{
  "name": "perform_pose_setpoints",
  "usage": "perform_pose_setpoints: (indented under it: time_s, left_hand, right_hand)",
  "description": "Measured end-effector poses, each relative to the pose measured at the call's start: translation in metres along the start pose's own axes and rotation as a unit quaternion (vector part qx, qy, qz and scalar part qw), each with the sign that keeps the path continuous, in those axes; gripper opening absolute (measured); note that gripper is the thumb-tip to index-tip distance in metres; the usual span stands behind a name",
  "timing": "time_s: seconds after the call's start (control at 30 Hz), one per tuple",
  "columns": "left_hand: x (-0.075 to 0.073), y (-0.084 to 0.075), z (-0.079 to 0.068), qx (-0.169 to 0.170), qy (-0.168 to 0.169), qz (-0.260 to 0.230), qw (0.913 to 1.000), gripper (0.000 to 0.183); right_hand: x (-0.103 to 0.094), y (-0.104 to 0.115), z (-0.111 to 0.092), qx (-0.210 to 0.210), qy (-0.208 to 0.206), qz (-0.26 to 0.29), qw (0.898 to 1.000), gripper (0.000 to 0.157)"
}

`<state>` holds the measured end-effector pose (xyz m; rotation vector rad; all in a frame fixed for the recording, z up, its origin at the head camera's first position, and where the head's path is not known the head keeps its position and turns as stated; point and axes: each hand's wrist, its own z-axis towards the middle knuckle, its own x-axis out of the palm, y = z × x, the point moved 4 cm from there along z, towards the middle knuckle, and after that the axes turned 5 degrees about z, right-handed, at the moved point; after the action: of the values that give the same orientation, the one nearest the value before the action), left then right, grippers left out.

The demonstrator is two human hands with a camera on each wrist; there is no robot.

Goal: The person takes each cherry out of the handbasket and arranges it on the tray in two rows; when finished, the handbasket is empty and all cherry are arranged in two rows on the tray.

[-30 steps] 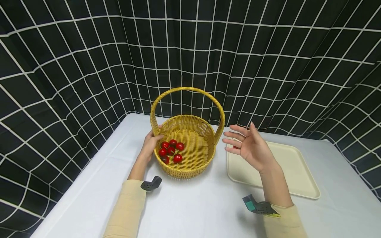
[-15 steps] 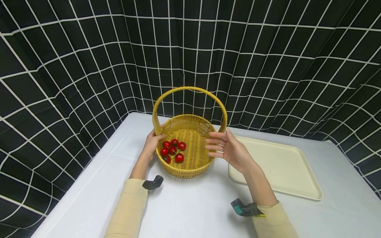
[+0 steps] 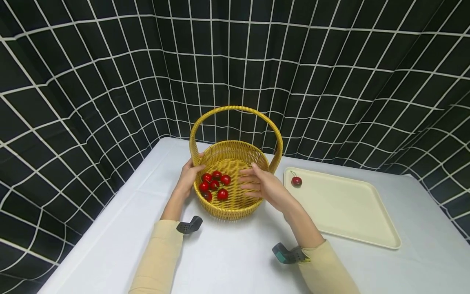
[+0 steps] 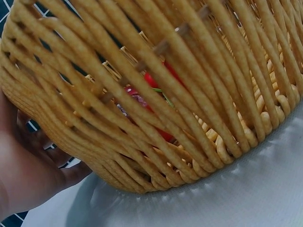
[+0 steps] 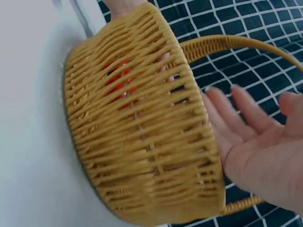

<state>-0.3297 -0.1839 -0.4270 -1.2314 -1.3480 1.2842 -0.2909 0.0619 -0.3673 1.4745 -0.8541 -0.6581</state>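
A yellow wicker basket (image 3: pixel 235 212) with a tall arched handle stands on the table, and several red cherries (image 3: pixel 222 194) lie in its left part. My left hand (image 3: pixel 186 179) grips the basket's left rim by the foot of the handle, thumb over the edge. Above the basket's right side reaches my right hand (image 3: pixel 269 188), its fingers spread, holding nothing. The right wrist view shows that hand (image 5: pixel 265 137) just past the rim, apart from the cherries. One cherry (image 3: pixel 296 181) with a stem rests in the cream tray (image 3: pixel 345 208), near its far left corner.
A white cloth (image 3: pixel 227 253) covers the table. Black curtains (image 3: pixel 235 53) with a white grid close off the back and sides. The basket handle (image 3: pixel 236 108) arches over the basket. The tray lies to the right, its near left part behind my right forearm.
My right hand has moved left from over the tray to above the basket's right side, uncovering the cherry in the tray. The left hand keeps its grip on the rim.
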Motion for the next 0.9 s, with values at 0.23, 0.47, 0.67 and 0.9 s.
perform_pose_setpoints:
  time_s: [0.23,0.47,0.67,0.9]
  left_hand:
    - [0.002,-0.002,-0.001,0.0,0.002,0.004,1.0,0.049]
    - [0.004,-0.002,0.0,0.005,0.0,0.003,1.0,0.049]
    - [0.001,-0.001,-0.002,0.01,-0.006,0.002,0.9999,0.05]
    - [0.001,0.001,-0.001,0.015,-0.004,0.011,0.9998,0.048]
  right_hand:
    - [0.004,-0.004,0.02,0.064,-0.016,-0.025,0.998,0.062]
    - [0.007,-0.01,0.039,0.104,-0.026,-0.075,0.991,0.06]
    - [0.02,-0.02,0.049,0.115,0.02,-0.112,0.987,0.056]
    - [0.029,-0.031,0.055,0.128,0.044,-0.184,0.974,0.043]
